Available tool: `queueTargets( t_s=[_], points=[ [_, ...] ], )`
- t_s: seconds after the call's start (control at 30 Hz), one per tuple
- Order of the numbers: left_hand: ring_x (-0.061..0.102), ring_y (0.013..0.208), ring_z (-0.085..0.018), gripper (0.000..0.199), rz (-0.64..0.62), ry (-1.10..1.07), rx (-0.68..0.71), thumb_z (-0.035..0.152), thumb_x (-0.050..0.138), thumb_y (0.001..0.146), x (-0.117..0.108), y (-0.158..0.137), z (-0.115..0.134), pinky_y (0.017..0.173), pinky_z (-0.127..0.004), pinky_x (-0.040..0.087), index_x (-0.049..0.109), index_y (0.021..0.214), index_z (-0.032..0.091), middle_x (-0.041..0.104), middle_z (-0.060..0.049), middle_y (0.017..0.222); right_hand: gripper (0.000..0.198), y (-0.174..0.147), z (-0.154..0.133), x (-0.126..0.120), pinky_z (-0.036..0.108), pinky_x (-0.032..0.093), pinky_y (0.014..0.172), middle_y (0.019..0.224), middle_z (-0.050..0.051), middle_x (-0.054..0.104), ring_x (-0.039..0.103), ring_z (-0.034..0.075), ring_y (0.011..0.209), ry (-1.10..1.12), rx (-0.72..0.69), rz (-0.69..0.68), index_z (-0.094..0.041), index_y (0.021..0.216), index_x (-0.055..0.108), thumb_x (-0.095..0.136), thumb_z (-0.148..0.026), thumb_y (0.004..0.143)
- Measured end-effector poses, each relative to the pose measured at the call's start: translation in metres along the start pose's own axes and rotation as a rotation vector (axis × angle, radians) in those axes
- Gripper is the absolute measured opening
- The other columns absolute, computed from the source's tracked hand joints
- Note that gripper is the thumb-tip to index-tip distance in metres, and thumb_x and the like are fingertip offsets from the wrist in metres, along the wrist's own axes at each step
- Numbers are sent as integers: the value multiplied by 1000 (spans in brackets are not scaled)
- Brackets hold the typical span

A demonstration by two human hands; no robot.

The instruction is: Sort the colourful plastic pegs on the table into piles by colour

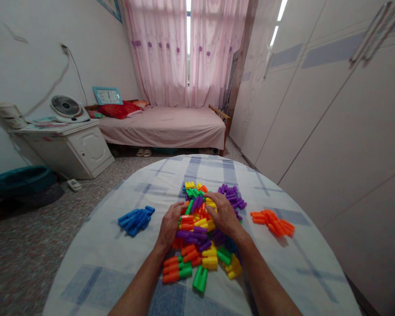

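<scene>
Blue plastic tube-shaped building pieces (136, 221) lie piled left of the frame's centre, apart from the rest. The left hand (169, 226), lower centre, rests against the mixed heap (192, 237), fingers loosely bent; any hold cannot be determined. The heap occupies the lower centre, colours intermingled. The right hand (223, 214) arches over its upper right, fingers parted and curved; grip likewise unconfirmed. Orange pieces (273, 222) lie piled at right. Assessed step: working through the heap, probably by colour. Next move likely calls for pinching out one piece without dragging neighbours.
</scene>
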State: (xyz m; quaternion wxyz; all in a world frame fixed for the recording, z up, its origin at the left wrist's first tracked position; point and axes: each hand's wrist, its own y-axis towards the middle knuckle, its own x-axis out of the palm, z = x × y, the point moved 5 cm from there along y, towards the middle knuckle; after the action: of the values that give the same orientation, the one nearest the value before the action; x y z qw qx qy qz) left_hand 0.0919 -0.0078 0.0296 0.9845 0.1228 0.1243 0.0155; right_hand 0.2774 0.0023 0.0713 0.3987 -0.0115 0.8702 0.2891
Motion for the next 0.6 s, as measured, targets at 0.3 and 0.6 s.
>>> queueTargets(
  t_s=[0.3, 0.6],
  points=[
    [57, 105, -19, 42, -37, -60, -48, 43, 35, 89, 3, -2, -4, 96, -34, 39, 62, 108, 17, 64, -7, 109, 44, -6, -10, 35, 41, 32, 102, 131, 8, 50, 41, 21, 122, -89, -22, -166, -22, 124, 51, 49, -12, 81],
    [57, 104, -20, 42, -23, -64, -63, 46, 37, 86, 2, -1, -4, 92, -33, 43, 66, 97, 17, 62, -6, 114, 20, -6, -11, 27, 30, 42, 86, 96, 6, 58, 53, 17, 95, -58, 51, -154, -17, 93, 61, 51, -9, 77]
  ],
)
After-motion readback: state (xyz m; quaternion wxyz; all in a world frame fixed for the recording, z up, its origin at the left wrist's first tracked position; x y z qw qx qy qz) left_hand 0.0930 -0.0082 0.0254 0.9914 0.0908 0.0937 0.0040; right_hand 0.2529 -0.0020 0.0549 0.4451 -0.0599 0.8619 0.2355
